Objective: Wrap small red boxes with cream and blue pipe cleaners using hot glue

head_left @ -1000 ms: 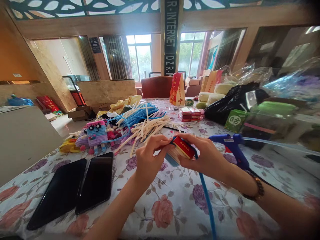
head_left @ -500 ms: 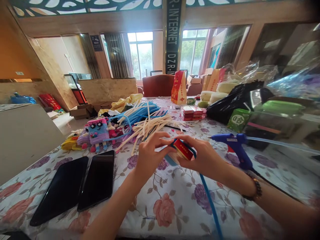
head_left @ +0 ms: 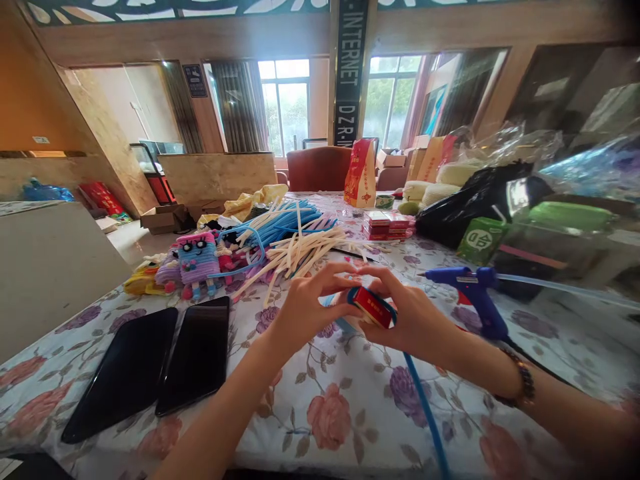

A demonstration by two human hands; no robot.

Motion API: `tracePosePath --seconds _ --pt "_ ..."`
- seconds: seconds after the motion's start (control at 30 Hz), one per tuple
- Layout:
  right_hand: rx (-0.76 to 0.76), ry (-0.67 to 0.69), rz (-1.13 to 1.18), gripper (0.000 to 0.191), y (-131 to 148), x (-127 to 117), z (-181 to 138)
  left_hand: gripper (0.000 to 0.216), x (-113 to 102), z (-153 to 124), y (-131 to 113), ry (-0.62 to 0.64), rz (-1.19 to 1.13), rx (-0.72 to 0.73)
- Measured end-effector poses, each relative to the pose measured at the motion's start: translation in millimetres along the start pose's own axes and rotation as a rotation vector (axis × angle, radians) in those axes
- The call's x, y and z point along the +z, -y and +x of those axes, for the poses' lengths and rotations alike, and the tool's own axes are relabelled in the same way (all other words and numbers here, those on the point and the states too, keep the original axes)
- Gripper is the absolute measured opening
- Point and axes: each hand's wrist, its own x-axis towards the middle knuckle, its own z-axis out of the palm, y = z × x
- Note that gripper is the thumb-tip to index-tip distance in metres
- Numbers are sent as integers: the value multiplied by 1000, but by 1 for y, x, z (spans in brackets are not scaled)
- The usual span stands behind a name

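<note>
Between my fingertips is a small red box [head_left: 373, 308] with gold lettering, held just above the tablecloth. A blue fuzzy stem [head_left: 423, 400] runs around the box's edge, and its long tail hangs down toward the table's front. My left hand [head_left: 317, 303] is closed on the box's left end with thumb and fingers. From the other side my right hand [head_left: 407, 310] grips the box and the stem, its fingertips meeting the left ones at the top. A pale blue flat item [head_left: 345, 325] lies partly hidden beneath the hands.
At right lies a blue glue gun [head_left: 465, 283] with a clear stick. Bundled blue and cream stems [head_left: 300, 247] and crocheted-looking dolls [head_left: 197, 260] are at left, with two black tablets [head_left: 195, 357] nearer. Behind are stacked red boxes [head_left: 385, 227], a green carton [head_left: 481, 240] and a black bag [head_left: 475, 200].
My hands and the red box have shifted slightly right and down in view. The box has turned a little, and the blue stem shows more plainly around its left end.
</note>
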Motion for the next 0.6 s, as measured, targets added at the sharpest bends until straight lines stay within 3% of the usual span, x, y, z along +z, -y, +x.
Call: tracePosePath --seconds 0.23,0.4,0.6 --pt "-22 20 -21 64 1 -5 -7 54 2 -1 -12 115 105 73" --pt "23 67 -55 62 3 -7 -6 56 3 -1 -10 111 147 70" --pt "-20 86 -26 73 6 -10 -1 50 4 0 -10 94 195 92"
